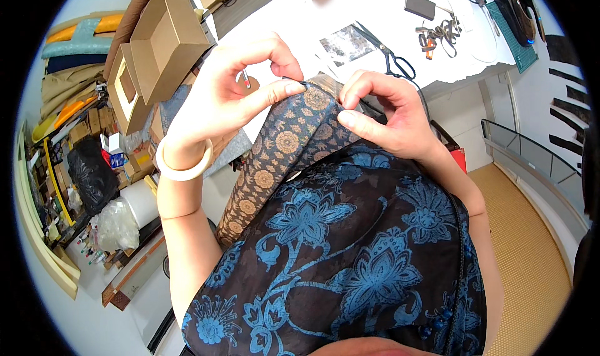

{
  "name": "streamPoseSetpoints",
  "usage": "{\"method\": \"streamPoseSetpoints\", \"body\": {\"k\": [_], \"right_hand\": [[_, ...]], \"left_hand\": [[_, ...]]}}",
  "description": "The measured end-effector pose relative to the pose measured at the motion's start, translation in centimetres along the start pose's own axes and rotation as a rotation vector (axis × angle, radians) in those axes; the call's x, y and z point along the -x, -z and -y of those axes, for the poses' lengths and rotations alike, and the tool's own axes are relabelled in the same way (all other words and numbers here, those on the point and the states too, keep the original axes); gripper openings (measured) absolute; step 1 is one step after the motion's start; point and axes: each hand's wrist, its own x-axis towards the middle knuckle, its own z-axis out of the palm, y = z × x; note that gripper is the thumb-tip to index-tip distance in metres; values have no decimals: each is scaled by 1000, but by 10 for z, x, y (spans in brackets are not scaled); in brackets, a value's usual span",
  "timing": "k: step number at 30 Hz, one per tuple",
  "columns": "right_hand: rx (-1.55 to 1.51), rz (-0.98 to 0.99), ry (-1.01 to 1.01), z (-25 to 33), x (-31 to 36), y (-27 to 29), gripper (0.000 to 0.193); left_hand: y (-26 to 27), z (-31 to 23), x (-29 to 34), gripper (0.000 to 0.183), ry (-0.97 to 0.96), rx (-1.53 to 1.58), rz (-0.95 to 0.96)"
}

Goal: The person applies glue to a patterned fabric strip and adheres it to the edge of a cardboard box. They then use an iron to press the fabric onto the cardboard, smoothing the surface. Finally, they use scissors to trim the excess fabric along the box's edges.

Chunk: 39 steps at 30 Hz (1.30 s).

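Observation:
Between my two hands hangs a dark patterned fabric [284,140] with tan and orange medallions; its lower end drapes down over my lap to the left. My left hand [244,84] pinches the top edge of it between thumb and forefinger. A little to the right, my right hand [387,109] grips the same edge, also with thumb and bent forefinger. Whether a pin or needle sits in the fingers is too small to tell. Just beyond the hands, black-handled scissors [389,55] lie on the white table [281,19] beside a grey-and-white printed sheet [347,44].
An open brown cardboard box [165,44] stands at the table's left. A dark cord bundle [440,36], a dark rectangular block [419,6] and a green cutting mat [509,34] are at the back right. Shelves of fabric rolls [75,47] and a black bag [92,168] fill the left side.

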Motion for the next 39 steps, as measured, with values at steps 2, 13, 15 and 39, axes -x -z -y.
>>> {"method": "streamPoseSetpoints", "body": {"k": [2,13,15,39], "right_hand": [[10,5,0,1,-1,0,13],[27,-3,10,3,-4,-1,12],[32,-4,15,2,-4,-1,12],[48,-22,31,2,-2,-4,11]], "left_hand": [[1,-5,1,13,-51,-82,-32],[3,-14,0,12,76,-102,14],[0,-13,-1,12,105,-39,2],[3,-21,4,11,-150,-380,-71]]}}
